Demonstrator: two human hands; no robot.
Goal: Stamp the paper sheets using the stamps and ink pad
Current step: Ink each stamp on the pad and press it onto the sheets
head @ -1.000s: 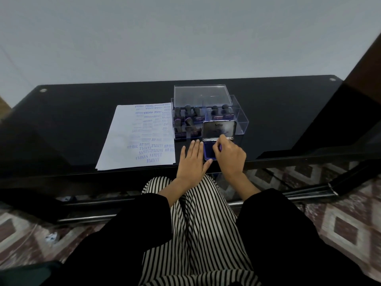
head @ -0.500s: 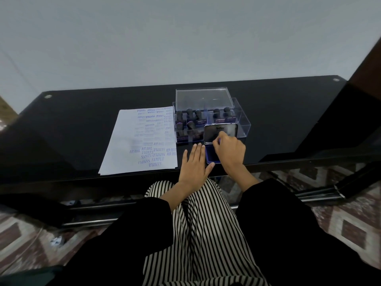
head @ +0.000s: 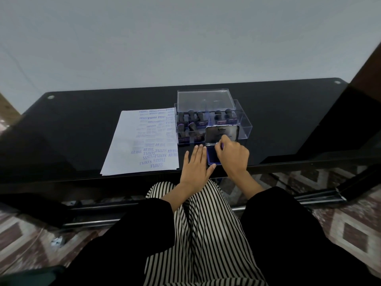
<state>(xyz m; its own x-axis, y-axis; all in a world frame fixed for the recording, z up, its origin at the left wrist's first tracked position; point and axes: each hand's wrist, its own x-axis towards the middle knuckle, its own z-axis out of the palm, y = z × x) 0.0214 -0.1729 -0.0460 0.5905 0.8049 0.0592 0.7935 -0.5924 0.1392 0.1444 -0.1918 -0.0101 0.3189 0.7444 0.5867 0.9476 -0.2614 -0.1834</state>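
Most of the stamp (head: 222,145) was hidden: the right hand (head: 233,155) had its fingers curled round it, and only a purple sliver showed beside the thumb. Whether its face was touching the ink could not be told. The same hand covered much of the blue ink pad (head: 210,158), which lay at the near edge of the black glass table (head: 82,124), its hinged lid (head: 222,134) standing upright behind the knuckles with the brand name Artline readable on it. The left hand (head: 195,164) lay flat on the glass just left of the pad, fingers straight and together, its thumb tip against the pad's near left corner. Behind the lid stood a clear plastic box (head: 244,124) with dark-handled spare stamps (head: 192,126) upright in its compartments; their lettering was too small to read. The box's clear cover (head: 204,99) stood behind it. Just left of the box lay the paper sheets (head: 127,153), stacked, the top one printed in blue with AIR MAIL, SAMPLE and FRAGILE, several impressions upside down and the fainter ones illegible. Black sleeves (head: 144,223) and striped trousers (head: 206,234) filled the foreground.
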